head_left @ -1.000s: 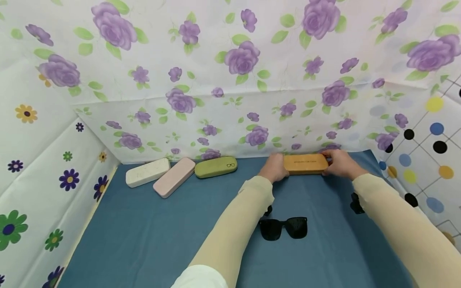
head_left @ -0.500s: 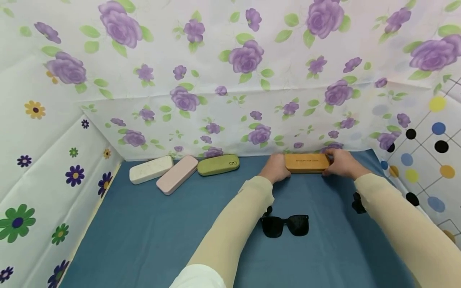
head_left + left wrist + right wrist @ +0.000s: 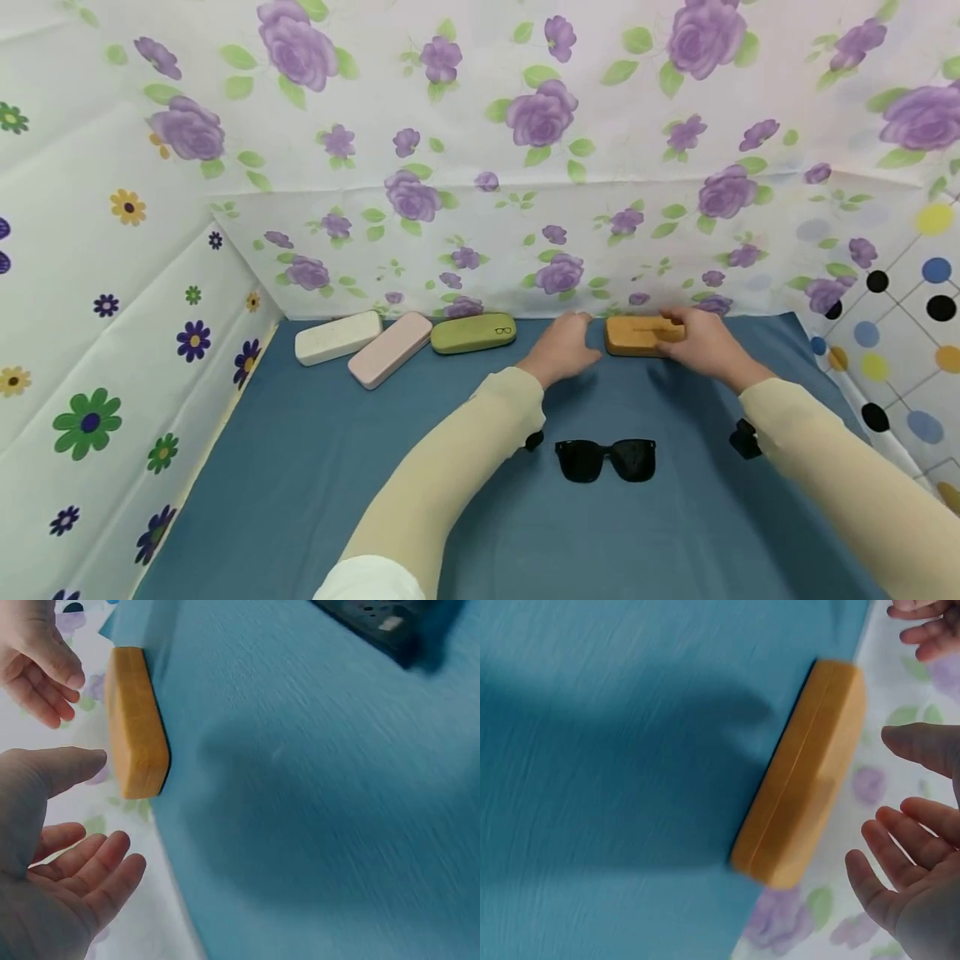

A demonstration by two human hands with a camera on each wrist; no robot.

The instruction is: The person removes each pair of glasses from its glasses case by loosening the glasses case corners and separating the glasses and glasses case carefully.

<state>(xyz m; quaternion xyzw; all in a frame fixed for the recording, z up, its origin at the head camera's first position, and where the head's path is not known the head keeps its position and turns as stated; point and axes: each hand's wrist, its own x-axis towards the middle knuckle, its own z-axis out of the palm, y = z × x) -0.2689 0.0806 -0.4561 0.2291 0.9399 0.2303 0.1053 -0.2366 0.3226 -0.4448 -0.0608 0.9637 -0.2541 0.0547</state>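
Note:
An orange glasses case point(image 3: 633, 335) lies closed at the back of the blue cloth, against the flowered backdrop. My left hand point(image 3: 564, 348) is just left of it, fingers loosely spread, with a gap between hand and case. My right hand point(image 3: 701, 340) overlaps the case's right end in the head view. In the right wrist view, that hand point(image 3: 919, 847) has its fingers apart and off the case point(image 3: 799, 776). The left wrist view also has both hands holding nothing near the case point(image 3: 136, 724). Black sunglasses point(image 3: 606, 460) lie folded out nearer me.
To the left, along the back edge, lie a green glasses case point(image 3: 472, 333), a pink case point(image 3: 390, 350) and a white case point(image 3: 338, 337). Flowered sheeting point(image 3: 480, 208) rises behind them. Patterned side walls bound the blue cloth point(image 3: 360, 450) left and right.
Both hands have let go of the orange case; the left has drawn away to the left, the right has lifted off its end. The head view has shifted slightly.

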